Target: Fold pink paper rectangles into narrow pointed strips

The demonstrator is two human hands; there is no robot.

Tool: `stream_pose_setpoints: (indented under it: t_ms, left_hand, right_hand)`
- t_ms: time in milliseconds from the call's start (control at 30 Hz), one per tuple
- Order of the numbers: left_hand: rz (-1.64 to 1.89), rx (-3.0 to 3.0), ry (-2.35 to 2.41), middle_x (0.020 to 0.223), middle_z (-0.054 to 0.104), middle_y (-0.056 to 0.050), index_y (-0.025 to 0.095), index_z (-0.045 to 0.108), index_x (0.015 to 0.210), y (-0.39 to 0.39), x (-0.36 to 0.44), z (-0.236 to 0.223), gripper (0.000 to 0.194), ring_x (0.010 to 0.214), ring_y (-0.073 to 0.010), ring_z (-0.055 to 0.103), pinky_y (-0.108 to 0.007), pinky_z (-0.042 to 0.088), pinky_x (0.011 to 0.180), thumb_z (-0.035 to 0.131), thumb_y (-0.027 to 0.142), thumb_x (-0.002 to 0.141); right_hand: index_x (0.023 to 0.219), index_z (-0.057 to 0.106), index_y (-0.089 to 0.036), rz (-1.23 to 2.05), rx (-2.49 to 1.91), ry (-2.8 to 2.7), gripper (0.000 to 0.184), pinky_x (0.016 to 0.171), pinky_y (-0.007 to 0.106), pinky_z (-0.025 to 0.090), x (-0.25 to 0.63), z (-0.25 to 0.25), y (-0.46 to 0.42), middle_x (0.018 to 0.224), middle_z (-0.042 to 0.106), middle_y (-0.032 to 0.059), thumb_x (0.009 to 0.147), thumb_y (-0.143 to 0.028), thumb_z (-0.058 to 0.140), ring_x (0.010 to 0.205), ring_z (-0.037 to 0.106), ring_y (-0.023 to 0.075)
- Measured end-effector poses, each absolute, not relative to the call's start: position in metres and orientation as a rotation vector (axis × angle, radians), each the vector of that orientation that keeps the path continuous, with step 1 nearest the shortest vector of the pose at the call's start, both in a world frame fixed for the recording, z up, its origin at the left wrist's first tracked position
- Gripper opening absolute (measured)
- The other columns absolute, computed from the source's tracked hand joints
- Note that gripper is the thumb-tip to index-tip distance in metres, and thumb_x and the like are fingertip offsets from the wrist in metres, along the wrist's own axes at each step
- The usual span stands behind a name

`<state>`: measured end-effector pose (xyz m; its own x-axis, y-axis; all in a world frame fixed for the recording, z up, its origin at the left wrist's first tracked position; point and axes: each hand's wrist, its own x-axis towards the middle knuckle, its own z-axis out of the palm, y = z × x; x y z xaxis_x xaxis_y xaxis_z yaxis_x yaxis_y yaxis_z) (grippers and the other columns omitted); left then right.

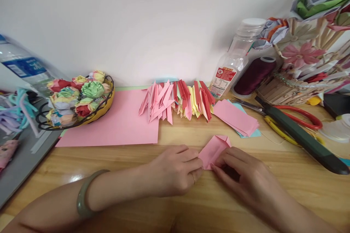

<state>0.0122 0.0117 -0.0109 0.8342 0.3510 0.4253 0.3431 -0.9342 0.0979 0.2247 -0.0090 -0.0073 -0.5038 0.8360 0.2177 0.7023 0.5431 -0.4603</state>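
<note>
Between my two hands a small pink paper piece [213, 150] lies near the wooden tabletop, its far corners folded in. My left hand [179, 169] is closed at the paper's left edge, fingers curled, with a ring on one finger and a green bangle on the forearm. My right hand [240, 169] pinches the near right edge between thumb and fingers. Beyond the hands stands a row of folded paper pieces [161, 100] in pink, red and yellow. To their right lies a stack of pink paper slips [235, 116], with blue slips under it.
A basket of paper flowers [102, 114] sits on pink sheets [131, 127] at left. Scissors [299, 114] and a dark-green-handled tool [306, 140] lie at right. Behind them stand a clear bottle [232, 58], a purple thread spool [254, 76] and a stick-sided container [290, 87].
</note>
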Motion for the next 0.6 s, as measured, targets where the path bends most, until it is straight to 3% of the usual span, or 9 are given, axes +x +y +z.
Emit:
stream_pose_setpoints:
  t_ms: [267,433,600]
  left_hand:
    - [0.669,2.965,0.581,0.075,0.059,-0.002,0.010,0.060,0.074,0.0092,0.0124,-0.0094,0.022,0.074,-0.0142,0.051,-0.028,0.044,0.066,0.046,0.010,0.091]
    - [0.729,3.019,0.597,0.079,0.060,-0.003,0.010,0.060,0.088,0.0080,0.0141,-0.0103,0.012,0.080,-0.0157,0.054,-0.027,0.046,0.067,0.048,0.013,0.090]
    - [0.627,2.901,0.767,0.080,0.058,-0.001,0.014,0.058,0.084,0.0043,0.0179,-0.0165,0.018,0.077,-0.0131,0.054,-0.026,0.045,0.070,0.045,0.021,0.093]
  right_hand:
    - [0.071,0.053,-0.020,0.485,-1.309,-2.365,0.016,0.054,0.025,0.038,0.2259,-0.0114,-0.0087,0.069,0.056,0.0007,0.086,-0.019,0.048,0.060,0.052,0.0126]
    - [0.069,0.053,-0.019,0.449,-1.303,-2.374,0.018,0.053,0.025,0.038,0.2270,-0.0111,-0.0091,0.068,0.055,0.0009,0.086,-0.020,0.048,0.059,0.052,0.0125]
    - [0.071,0.053,-0.020,0.483,-1.338,-2.376,0.017,0.054,0.024,0.039,0.2283,-0.0111,-0.0099,0.068,0.056,0.0007,0.087,-0.021,0.047,0.060,0.053,0.0123]
